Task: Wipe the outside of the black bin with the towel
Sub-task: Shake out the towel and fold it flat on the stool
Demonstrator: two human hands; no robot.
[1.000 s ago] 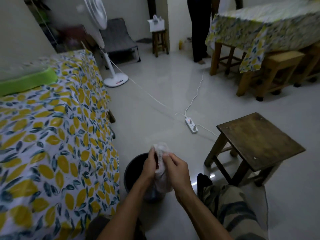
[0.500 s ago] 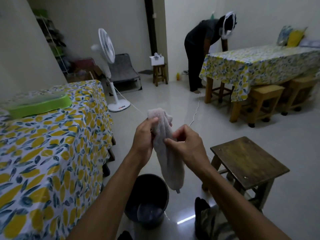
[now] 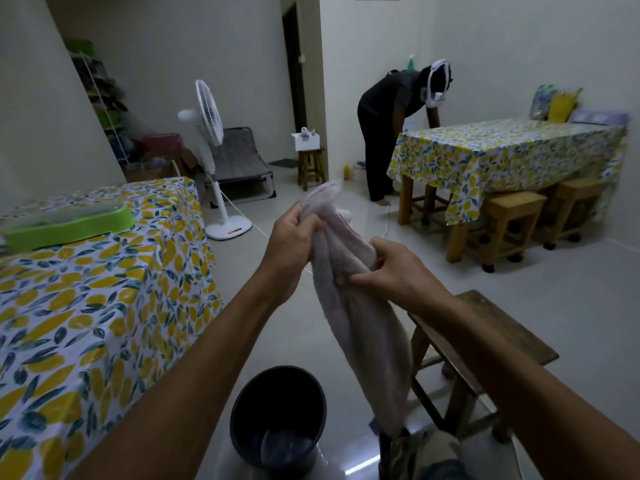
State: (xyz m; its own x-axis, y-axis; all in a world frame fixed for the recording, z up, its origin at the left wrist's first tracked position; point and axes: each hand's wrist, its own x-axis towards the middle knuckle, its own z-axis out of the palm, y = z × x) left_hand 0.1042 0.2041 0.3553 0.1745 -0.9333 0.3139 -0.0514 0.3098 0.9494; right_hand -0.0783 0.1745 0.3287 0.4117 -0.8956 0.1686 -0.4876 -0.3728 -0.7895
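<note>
- Towel point(image 3: 360, 306): held in the air at chest height over the floor, above and slightly right of the bin. It hangs limp with soft folds; judged light, pliable and not fragile, with a nap that should grip rather than slip.
- Left hand point(image 3: 294, 240): fingers clenched round the upper part of the towel, just below its top corner, which sticks up free.
- Right hand point(image 3: 398, 271): thumb and fingers pinch the cloth a little lower, close beside the left hand.
- Long axis of the towel: near vertical, leaning from the upper left at the hands to the lower right, where the loose tail ends near the person's knee.
- Bin point(image 3: 278, 415): stands upright on the pale floor between the table with the leaf-print cloth point(image 3: 86, 306) and the wooden stool point(image 3: 491, 334). Its mouth faces up, long axis vertical. Nothing touches it.
- Bin handling, judged: a rigid, smooth, probably light plastic shell, liable to slide or tip under a sideways wipe. Steady it at the rim with one hand.
- Towel hold, judged: bunch it into a pad in one palm; a long loose tail would drag.
- Wiping has not begun.
</note>
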